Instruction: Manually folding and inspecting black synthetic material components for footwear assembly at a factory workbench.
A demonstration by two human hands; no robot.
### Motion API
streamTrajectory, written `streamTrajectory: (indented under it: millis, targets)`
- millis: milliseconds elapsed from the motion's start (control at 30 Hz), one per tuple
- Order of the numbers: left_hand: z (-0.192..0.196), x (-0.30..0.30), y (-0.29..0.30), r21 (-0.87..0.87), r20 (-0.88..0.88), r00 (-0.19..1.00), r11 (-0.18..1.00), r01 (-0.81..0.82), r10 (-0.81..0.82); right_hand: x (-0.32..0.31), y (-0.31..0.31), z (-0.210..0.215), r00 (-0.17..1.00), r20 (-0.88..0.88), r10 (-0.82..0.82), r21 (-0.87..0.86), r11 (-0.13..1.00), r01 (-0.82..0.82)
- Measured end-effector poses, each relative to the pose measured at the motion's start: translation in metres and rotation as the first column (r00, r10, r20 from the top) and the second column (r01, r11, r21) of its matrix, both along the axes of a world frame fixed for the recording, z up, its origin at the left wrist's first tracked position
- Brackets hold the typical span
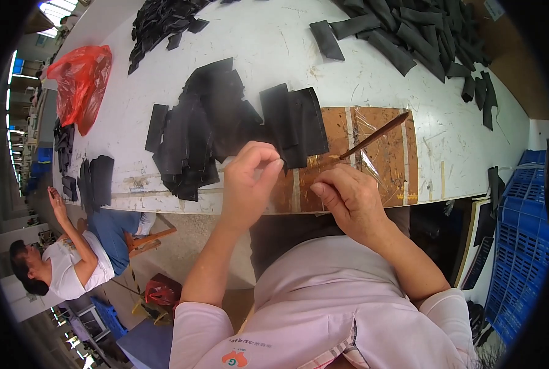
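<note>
My left hand (250, 184) is raised over the table's near edge, thumb and index finger pinched together beside dark fabric pieces (296, 126). Whatever sits in that pinch is too small to make out. To its right, my right hand (351, 200) is closed with curled fingers above a brown board (403, 166). A slim dark-brown stick (376, 136), thicker at its far end, slants up and right from these fingers and appears held by them. Left of the board lies a loose pile of black fabric pieces (191, 135), overlapping one another.
Black strips (403, 34) are heaped at the far right, and smaller black pieces (163, 24) at the far left. A red plastic bag (83, 86) lies on the table's left. Blue crates (523, 234) stand at my right. Another person (71, 258) sits at left.
</note>
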State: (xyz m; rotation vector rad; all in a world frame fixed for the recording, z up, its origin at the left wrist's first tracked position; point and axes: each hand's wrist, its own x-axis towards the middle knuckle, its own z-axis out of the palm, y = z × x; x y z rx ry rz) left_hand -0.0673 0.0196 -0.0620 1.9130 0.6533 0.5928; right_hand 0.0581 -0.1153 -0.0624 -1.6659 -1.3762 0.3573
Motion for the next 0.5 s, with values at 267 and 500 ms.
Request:
streamTrajectory:
  millis: [267, 500]
  targets:
    - [0.015, -0.002, -0.032, -0.394, 0.135, 0.99, 0.916, 0.079, -0.027, -0.008, 0.006, 0.01, 0.91, -0.415, 0.005, -0.011, 1.0, -0.011]
    - [0.03, -0.008, -0.016, -0.155, -0.006, 0.962, 0.95, 0.27, -0.274, -0.003, -0.001, 0.008, 0.758, -0.651, 0.039, -0.012, 0.998, -0.061]
